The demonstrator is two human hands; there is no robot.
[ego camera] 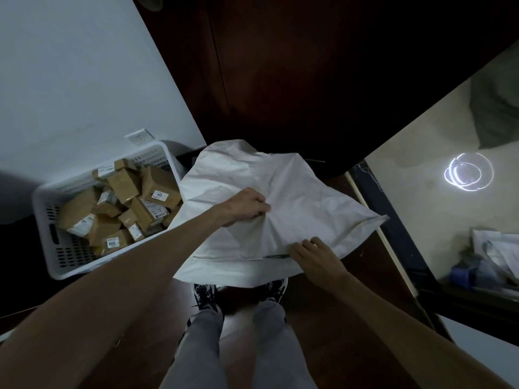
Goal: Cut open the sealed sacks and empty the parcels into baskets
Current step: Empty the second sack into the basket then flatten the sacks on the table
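Sack (283,189) bunched in left grip (247,206), right grip (316,258) pinching its hem; basket (39,211) beside full of parcels (157,182).

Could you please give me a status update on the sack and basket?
Left grip bunching white sack mid-panel; right grip pinching its stitched edge. Basket at left holds parcels. Nothing blocking.

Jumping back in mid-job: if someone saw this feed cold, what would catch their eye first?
First, the big white sack in the centre: the left hand grips a bunch of its fabric and the right hand pinches it near the lower seam. To the left, a white basket sits full of brown parcels. A bright ring of light glares on the right.
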